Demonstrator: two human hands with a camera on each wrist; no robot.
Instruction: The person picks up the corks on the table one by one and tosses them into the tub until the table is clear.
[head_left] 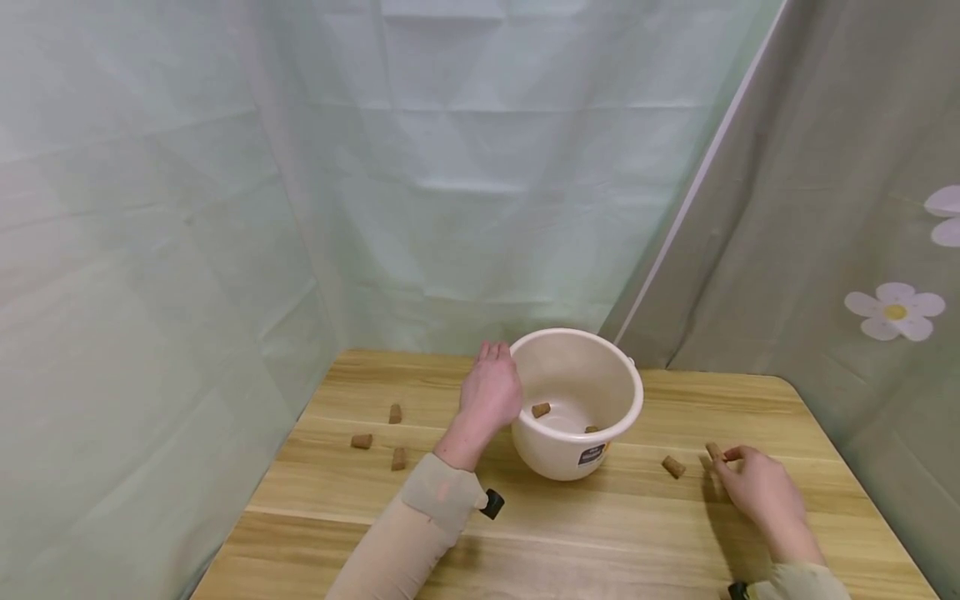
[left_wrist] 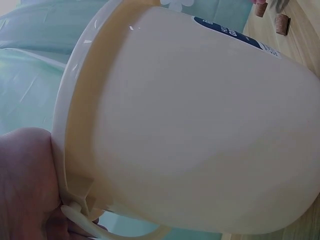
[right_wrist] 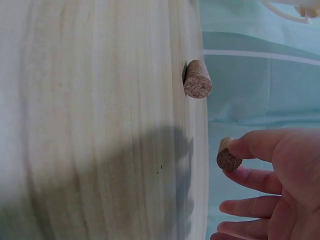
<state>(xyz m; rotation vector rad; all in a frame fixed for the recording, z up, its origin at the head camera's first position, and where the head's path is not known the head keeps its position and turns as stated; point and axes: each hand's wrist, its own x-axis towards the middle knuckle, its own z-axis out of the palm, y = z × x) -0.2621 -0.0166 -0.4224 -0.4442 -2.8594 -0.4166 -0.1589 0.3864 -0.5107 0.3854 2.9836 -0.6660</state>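
Observation:
A cream plastic bucket [head_left: 558, 450] stands upright on the wooden table, and two corks show inside it, one of them a brown cork [head_left: 541, 410] near the left wall. My left hand [head_left: 491, 387] holds the bucket's rim on its left side, beside the handle joint [left_wrist: 80, 195]; its fingers are partly hidden behind the rim. To the right of the bucket, my right hand [head_left: 765, 492] pinches a cork [right_wrist: 229, 156] between thumb and index finger, above the table. The other fingers [right_wrist: 245, 206] are spread loosely. Another cork [head_left: 673, 467] lies on the table between that hand and the bucket.
Three more corks lie left of the bucket: an upper cork [head_left: 395, 413], a left cork [head_left: 362, 441] and a lower cork [head_left: 398, 458]. Pale curtains [head_left: 480, 183] close in behind the wooden table [head_left: 570, 542], with a grey flowered curtain [head_left: 795, 250] on the right.

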